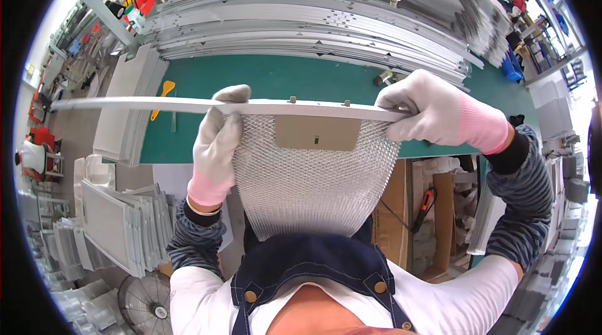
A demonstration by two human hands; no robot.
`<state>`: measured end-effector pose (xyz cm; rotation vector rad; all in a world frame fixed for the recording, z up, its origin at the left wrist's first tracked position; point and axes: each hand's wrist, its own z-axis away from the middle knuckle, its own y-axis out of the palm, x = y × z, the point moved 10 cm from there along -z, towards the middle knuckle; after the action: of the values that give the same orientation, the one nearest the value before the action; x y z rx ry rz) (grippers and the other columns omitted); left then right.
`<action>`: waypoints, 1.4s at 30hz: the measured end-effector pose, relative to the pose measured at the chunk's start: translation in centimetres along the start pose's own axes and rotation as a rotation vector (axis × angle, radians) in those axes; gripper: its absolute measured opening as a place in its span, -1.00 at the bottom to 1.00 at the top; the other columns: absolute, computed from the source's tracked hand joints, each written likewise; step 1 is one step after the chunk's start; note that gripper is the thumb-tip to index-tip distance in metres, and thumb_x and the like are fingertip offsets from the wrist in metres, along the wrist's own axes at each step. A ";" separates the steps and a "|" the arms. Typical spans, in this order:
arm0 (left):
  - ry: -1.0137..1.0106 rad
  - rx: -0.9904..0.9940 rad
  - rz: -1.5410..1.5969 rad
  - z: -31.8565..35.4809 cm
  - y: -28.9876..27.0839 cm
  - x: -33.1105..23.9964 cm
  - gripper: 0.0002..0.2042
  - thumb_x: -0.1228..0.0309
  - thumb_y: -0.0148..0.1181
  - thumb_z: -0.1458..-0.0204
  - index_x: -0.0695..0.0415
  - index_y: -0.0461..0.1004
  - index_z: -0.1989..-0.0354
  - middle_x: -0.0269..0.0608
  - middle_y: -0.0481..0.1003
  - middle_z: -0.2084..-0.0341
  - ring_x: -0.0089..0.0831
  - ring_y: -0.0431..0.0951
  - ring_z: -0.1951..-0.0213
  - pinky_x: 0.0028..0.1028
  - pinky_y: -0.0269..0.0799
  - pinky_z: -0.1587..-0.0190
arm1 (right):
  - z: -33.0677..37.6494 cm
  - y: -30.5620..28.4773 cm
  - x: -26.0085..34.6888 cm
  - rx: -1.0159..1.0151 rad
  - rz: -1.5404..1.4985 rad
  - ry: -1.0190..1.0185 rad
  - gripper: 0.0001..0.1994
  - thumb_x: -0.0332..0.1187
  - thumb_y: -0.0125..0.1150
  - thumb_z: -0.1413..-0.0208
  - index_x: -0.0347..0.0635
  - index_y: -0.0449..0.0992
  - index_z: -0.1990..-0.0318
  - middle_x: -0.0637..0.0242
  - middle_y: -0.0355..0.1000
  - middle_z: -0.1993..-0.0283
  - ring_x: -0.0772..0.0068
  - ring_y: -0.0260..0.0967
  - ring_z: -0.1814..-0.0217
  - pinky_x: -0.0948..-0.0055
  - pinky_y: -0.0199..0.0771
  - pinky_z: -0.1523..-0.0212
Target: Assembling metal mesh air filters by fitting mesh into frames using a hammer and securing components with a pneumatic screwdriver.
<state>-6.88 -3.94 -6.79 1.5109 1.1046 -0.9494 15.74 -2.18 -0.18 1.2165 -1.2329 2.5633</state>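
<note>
A long white metal strip (257,108) runs across in front of me, its far end reaching out to the left. From it hangs a silver expanded-metal mesh sheet (313,191), which drops toward my apron. A grey-brown plate (318,133) with a small slot lies against the mesh just under the strip. My left hand (219,131), in a white glove with a pink cuff, pinches the strip at the mesh's left corner. At the right corner my right hand (426,109), gloved alike, is closed on the strip's end. Two small clips (293,100) stick up along its upper edge.
Beneath is a green-topped table (263,74). Long metal profiles (301,21) are stacked along its far side. A yellow scraper (163,98) and a hammer-like tool (384,78) lie on it. White panels (119,209) and a fan (144,303) stand at lower left; a cardboard box (392,222) is under the table.
</note>
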 end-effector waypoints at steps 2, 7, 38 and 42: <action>0.006 0.039 0.104 0.5 0.2 -0.1 -0.58 0.36 0.05 -0.22 0.30 0.21 -0.18 -0.17 0.39 0.04 -0.48 0.40 0.01 -0.45 0.28 -0.13 | 0.2 -0.2 0.6 -0.050 -0.123 0.039 -0.82 -0.53 0.22 0.10 -0.38 0.54 0.28 0.44 0.27 0.59 0.68 0.17 0.52 0.55 0.20 0.49; -0.021 0.105 0.365 0.9 0.5 -0.3 -0.58 0.37 -0.03 -0.26 0.27 0.14 -0.23 -0.06 0.42 0.03 -0.37 0.44 -0.03 -0.38 0.33 -0.12 | 1.9 2.0 4.4 -0.352 0.617 -0.309 -0.51 -0.48 0.28 0.08 -0.25 0.31 -0.07 0.10 0.35 0.37 0.05 0.41 0.31 0.20 0.43 0.28; -0.145 0.466 -0.645 2.4 4.9 6.6 -0.83 0.39 0.21 -0.06 0.23 0.41 0.38 -0.33 0.33 0.63 -0.59 0.29 0.53 -0.44 0.29 0.49 | 0.3 -2.1 -8.2 -0.561 -0.181 -0.019 -0.58 -0.35 0.22 -0.13 -0.36 0.43 -0.12 0.18 0.54 0.01 0.65 0.38 0.11 0.57 0.41 0.03; -0.548 0.527 -0.445 12.4 -0.8 15.9 -0.71 0.48 0.05 -0.18 0.29 0.35 -0.06 -0.18 0.49 0.14 -0.46 0.43 0.05 -0.42 0.32 -0.09 | -3.5 -1.6 -8.8 -0.500 -0.129 -0.077 -0.61 -0.31 0.24 -0.14 -0.30 0.48 -0.08 0.26 0.59 0.20 0.68 0.39 0.27 0.56 0.45 0.17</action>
<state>-3.68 -13.18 -24.46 1.2810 0.8248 -1.9479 20.16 3.69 -6.34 1.2318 -1.6170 1.9606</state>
